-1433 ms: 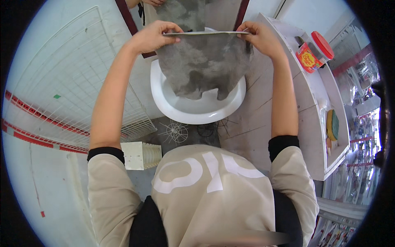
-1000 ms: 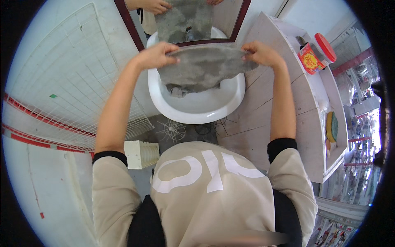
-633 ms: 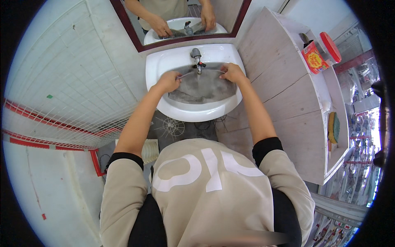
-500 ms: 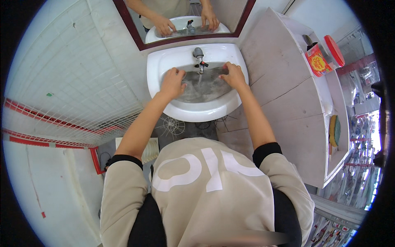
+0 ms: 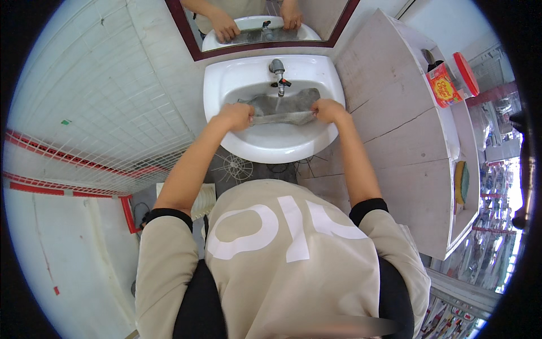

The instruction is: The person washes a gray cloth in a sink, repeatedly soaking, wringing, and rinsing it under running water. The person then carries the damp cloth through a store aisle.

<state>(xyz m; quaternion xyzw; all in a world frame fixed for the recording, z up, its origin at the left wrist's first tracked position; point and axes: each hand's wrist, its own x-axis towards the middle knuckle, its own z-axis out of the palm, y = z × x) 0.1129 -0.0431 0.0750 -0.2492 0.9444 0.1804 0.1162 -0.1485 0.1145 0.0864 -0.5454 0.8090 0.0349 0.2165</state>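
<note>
A: Where do we find the cloth?

B: The grey cloth (image 5: 297, 103) lies in the white washbasin (image 5: 276, 149), upper middle of the frame, below the tap (image 5: 279, 82). Its near edge runs as a pale strip between both hands.

A: And how do the hands stand?

B: We see the left hand (image 5: 235, 115) with fingers curled, gripping the cloth at its left end. The right hand (image 5: 329, 111) pinches the right end between thumb and fingers. The mirror (image 5: 265, 17) above shows both again, low over the basin.

A: How would we expect it to handle?

B: Soft and limp, we judge: it is rumpled behind the strip and straighter where it is stretched between the grips. It looks wet, so we'd reckon on some weight, a slippery feel and sagging in the middle. Fragile it hardly seems.

A: Where would we take hold?

B: At the two ends of that near edge, as now, with a firm pinch on each; one end alone would let the rest slump. The sponge (image 5: 462, 182) and the red-lidded jar (image 5: 445, 89) sit well apart, toward the right of the frame.
</note>
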